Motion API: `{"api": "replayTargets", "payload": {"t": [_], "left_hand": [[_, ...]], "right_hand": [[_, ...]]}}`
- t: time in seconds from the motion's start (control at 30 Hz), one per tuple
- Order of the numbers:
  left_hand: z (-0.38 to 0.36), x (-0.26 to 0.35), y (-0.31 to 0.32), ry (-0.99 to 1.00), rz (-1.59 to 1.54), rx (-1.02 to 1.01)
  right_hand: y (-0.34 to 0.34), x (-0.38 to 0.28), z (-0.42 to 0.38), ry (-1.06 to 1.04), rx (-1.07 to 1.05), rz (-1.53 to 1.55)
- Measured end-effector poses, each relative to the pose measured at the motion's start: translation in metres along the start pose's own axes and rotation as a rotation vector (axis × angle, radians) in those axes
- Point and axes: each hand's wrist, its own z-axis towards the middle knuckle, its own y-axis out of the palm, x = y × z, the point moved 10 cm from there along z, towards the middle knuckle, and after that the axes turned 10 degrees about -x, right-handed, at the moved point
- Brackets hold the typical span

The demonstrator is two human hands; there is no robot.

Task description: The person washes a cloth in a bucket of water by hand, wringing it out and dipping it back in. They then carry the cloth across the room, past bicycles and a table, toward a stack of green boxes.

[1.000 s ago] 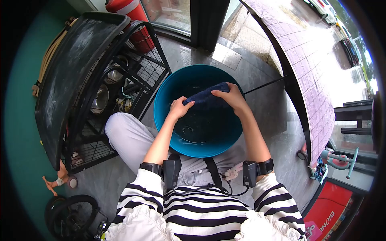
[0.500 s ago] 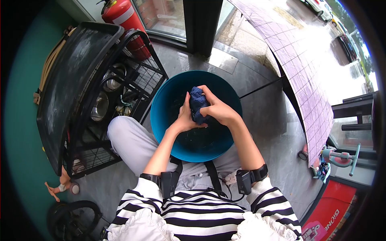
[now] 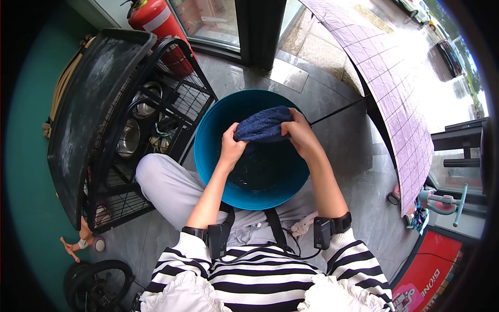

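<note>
A dark blue cloth (image 3: 263,125), looking like a wet towel, is stretched sideways between my two hands above a teal bucket (image 3: 207,179). My left hand (image 3: 232,146) grips its left end, fingers closed. At the other end, my right hand (image 3: 300,132) pinches the cloth, thumb on the near side. Below the cloth, dark water (image 3: 254,171) shows in the bucket, which stands at my lap between my legs.
On the left stands a black wire rack (image 3: 182,99) with metal bowls (image 3: 129,138). Behind it is a red fire extinguisher (image 3: 158,23). An open lilac umbrella (image 3: 387,88) is at the right, its shaft reaching toward the bucket. A small wheel (image 3: 101,283) lies lower left.
The cloth was bunched into a lump between my hands; now it is spread out lengthwise. My hands have moved apart, the right one up and to the right.
</note>
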Motion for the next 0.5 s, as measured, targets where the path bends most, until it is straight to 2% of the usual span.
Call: {"api": "replayTargets", "payload": {"t": [0.07,0.2,0.3,0.33,0.4,0.47,0.5], "left_hand": [[0.002,0.007,0.002,0.004,-0.165,-0.017],[0.007,0.018,0.005,0.049,-0.327,-0.027],[0.006,0.022,0.004,0.029,-0.493,-0.013],[0.005,0.021,0.001,0.033,-0.494,-0.012],[0.006,0.015,-0.003,0.007,-0.473,-0.056],[0.008,0.017,-0.008,0.033,-0.386,-0.063],[0.009,0.029,-0.006,0.085,-0.192,-0.115]], "right_hand": [[0.003,0.026,0.014,0.016,-0.109,0.071],[0.013,0.041,0.009,0.064,-0.18,0.015],[0.026,0.046,0.002,0.105,-0.333,-0.27],[0.026,0.048,0.003,0.103,-0.333,-0.274],[0.037,0.03,0.002,-0.133,-0.395,-0.303],[0.047,0.023,0.003,-0.163,-0.426,-0.264],[0.055,0.013,0.002,-0.286,-0.431,-0.321]]}}
